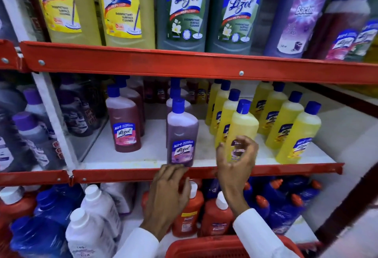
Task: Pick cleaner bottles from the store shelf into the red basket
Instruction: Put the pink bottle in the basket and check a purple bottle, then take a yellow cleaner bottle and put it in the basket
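On the middle shelf stand small Lizol cleaner bottles with blue caps. A purple bottle (pixel 181 135) stands at the front edge, just above my left hand (pixel 167 194), which hovers with its fingers curled and holds nothing. My right hand (pixel 237 161) is open, its fingers spread in front of the lower part of a yellow bottle (pixel 242 129), without a clear grip on it. A dark red bottle (pixel 124 127) stands further left. The red basket (pixel 214 247) shows at the bottom, below my white sleeves.
Red shelf rails (pixel 184 63) cross the view above and below the middle shelf. Large Lizol bottles (pixel 184 10) fill the top shelf. More yellow bottles (pixel 296 127) stand to the right. Red, white and blue bottles (pixel 90 216) crowd the lower shelf.
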